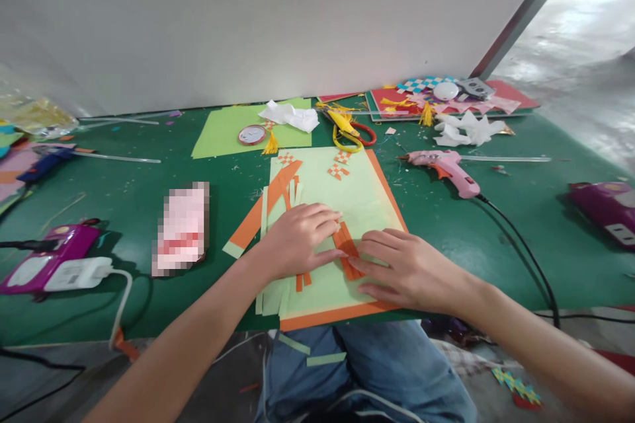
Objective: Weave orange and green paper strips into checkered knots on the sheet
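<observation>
Left hand (305,238) half open, fingers gently bent, thumb at the orange strips (343,243); no grip seen. Right hand (404,271) open, fingers loosely spread, fingertips on the strips. Strips: narrow paper, flat, between both hands on a pale green sheet (372,195). Pink glue gun (449,168) beyond right hand. Green bench (446,231), scrap-flecked; grey wall (278,26) ahead.
</observation>
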`<state>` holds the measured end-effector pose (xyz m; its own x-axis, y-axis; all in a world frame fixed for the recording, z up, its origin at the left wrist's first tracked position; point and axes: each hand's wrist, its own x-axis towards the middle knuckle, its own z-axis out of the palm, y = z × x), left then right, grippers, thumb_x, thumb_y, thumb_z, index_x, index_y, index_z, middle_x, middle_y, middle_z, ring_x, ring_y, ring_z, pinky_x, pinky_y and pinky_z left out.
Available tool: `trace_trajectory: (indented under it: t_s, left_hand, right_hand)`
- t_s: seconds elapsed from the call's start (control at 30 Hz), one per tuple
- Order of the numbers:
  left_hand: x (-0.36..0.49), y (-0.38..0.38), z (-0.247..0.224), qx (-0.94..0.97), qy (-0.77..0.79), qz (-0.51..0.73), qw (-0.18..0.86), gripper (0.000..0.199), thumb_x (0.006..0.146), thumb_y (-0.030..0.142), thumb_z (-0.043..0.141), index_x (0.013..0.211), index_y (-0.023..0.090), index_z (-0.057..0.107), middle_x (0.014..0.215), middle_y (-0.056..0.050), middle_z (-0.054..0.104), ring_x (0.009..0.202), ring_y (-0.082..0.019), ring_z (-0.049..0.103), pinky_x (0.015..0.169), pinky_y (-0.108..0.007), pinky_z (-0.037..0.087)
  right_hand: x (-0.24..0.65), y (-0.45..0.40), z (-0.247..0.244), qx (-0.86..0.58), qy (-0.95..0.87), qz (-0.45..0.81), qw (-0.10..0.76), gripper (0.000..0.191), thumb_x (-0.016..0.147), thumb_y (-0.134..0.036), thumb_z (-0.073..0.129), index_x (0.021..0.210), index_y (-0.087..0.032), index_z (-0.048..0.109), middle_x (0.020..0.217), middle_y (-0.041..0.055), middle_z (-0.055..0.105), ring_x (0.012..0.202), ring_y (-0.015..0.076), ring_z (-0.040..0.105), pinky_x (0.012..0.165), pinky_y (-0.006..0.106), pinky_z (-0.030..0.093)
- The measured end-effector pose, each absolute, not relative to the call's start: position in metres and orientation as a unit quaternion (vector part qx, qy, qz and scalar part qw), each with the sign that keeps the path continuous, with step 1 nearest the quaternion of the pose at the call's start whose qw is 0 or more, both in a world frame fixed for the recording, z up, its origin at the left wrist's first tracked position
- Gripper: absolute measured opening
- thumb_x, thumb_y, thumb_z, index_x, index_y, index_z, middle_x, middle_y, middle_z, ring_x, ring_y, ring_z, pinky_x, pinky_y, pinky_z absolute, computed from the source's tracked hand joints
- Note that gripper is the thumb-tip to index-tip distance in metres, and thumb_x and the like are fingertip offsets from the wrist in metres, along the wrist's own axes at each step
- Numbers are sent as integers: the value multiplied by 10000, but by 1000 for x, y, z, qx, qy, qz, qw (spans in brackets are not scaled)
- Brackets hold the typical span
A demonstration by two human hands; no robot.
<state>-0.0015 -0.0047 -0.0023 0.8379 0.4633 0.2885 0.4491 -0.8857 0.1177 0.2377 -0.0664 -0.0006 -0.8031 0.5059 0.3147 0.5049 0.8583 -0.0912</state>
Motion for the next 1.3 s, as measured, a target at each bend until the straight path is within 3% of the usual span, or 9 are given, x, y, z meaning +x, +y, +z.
trace_trajectory:
  t_s: [0.17,0.37,0.7,1.1,1.3]
  left_hand:
    - [-2,-5,-2,958,234,166,5,416,926,492,519,1037,122,674,1219,-107,686,1150,-277,616,941,-429,523]
    - [-2,-7,0,958,233,165,9,364,942,442,500,1020,137,682,1208,-96,693,1152,-267,621,942,-420,527]
    - [-1,-6,0,961,233,150,8,287,948,370,500,955,143,675,1214,-88,690,1163,-260,611,948,-411,523]
    - [-1,-6,-1,961,235,144,18,266,951,356,499,1011,165,674,1224,-65,685,1180,-243,593,973,-405,504]
    - [-1,-8,2,961,239,140,20,302,948,388,487,971,148,669,1229,-91,679,1184,-270,587,962,-427,508]
  right_hand:
    - [238,-67,-2,-269,-949,10,163,305,959,-379,483,1065,-148,650,984,97,687,951,224,612,767,354,521]
    - [239,-69,-2,-271,-949,12,162,311,946,-348,509,1171,-155,603,1098,123,667,975,232,608,771,369,515]
    - [239,-70,-1,-274,-950,17,152,309,964,-375,473,1130,-162,623,1037,112,665,933,218,592,755,353,492]
    - [236,-70,1,-277,-948,5,157,269,962,-358,480,1042,-160,644,982,109,667,919,214,594,734,346,488]
    - [228,-70,8,-260,-951,-56,159,257,964,-228,468,1114,-101,634,881,102,685,871,204,611,708,345,473]
